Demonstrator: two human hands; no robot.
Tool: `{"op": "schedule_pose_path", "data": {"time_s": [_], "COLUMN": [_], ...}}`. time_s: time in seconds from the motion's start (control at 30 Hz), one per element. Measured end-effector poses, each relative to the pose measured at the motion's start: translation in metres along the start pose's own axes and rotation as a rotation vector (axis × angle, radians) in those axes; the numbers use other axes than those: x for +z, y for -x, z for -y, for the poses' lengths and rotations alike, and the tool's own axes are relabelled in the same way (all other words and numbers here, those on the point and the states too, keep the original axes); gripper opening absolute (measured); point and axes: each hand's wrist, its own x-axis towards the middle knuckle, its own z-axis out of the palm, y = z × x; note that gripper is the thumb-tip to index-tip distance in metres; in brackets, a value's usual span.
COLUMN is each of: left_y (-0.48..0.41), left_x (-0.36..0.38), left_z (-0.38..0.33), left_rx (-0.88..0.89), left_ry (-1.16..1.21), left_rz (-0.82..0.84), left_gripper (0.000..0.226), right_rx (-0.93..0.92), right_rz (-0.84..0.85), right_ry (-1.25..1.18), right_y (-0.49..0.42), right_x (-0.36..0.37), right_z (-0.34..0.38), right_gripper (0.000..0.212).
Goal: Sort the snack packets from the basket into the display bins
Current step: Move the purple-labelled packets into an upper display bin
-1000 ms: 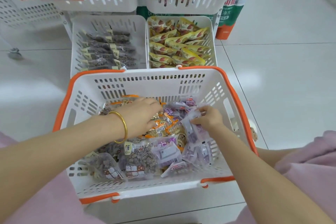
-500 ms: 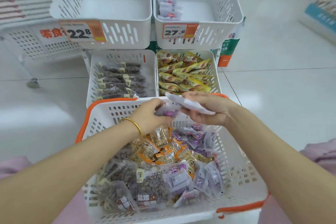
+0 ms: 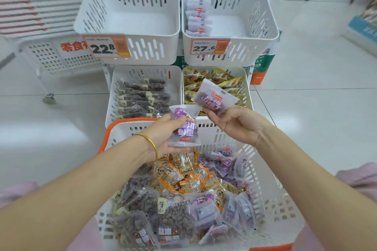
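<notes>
Now left hand (image 3: 163, 138), right hand (image 3: 240, 126) pulled packets (image 3: 214, 98) apart.

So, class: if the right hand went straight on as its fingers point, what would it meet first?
Likely the yellow packets in the lower right bin, beyond the purple packet the right hand pinches; depth is unclear, so it may pass above.

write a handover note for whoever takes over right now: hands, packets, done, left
Hands: left hand grips a purple packet; right hand holds a second purple packet, both above the far rim of the basket.
Done: row of purple packets in the upper right bin; lower bins hold dark packets and yellow packets.
Left: bin these two, then sort the mixed packets in the basket; upper left bin shows none.
</notes>
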Motion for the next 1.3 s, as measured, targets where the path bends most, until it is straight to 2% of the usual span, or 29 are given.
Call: {"op": "schedule_pose_path", "data": {"time_s": [0.1, 0.2, 0.37, 0.47, 0.53, 0.6, 0.8, 0.9, 1.1, 1.3], "left_y": [-0.002, -0.004, -0.003, -0.001, 0.003, 0.004, 0.007, 0.006, 0.009, 0.011], "left_x": [-0.003, -0.006, -0.011, -0.014, -0.014, -0.015, -0.022, -0.026, -0.023, -0.018], "left_z": [0.000, 0.001, -0.003, -0.007, -0.011, -0.014, -0.021, -0.025, -0.029, -0.030], "left_rx": [-0.018, -0.007, -0.026, -0.058, -0.095, -0.086, 0.151, 0.217, 0.127, 0.122], "left_ry": [-0.030, -0.090, -0.135, -0.272, -0.295, -0.383, -0.856, -0.732, -0.357, -0.056], "left_rz": [-0.051, -0.115, -0.122, -0.033, 0.086, 0.116, -0.047, -0.100, -0.068, -0.060], "left_gripper": [0.030, 0.024, 0.021, 0.028, 0.029, 0.031, 0.047, 0.046, 0.005, 0.009], "right_rx": [-0.031, -0.052, -0.101, -0.143, -0.167, -0.193, -0.204, -0.189, -0.192, -0.116], "right_rz": [-0.044, -0.181, -0.334, -0.355, -0.346, -0.346, -0.208, -0.112, 0.026, 0.070], "right_ry": [0.087, 0.208, 0.626, 0.747, 0.767, 0.747, 0.559, 0.580, 0.710, 0.588], "right_y": [0.001, -0.001, 0.001, 0.004, 0.006, 0.006, 0.007, 0.006, 0.007, 0.005], "right_x": [0.003, 0.000, -0.009, -0.013, -0.014, -0.015, -0.015, -0.013, -0.003, 0.006], "right_z": [-0.003, -0.004, 0.001, 0.003, 0.002, 0.003, 0.008, 0.007, -0.002, -0.019], "right_gripper": [0.026, 0.005, 0.014, 0.020, 0.019, 0.016, 0.012, 0.014, 0.024, 0.021]}}
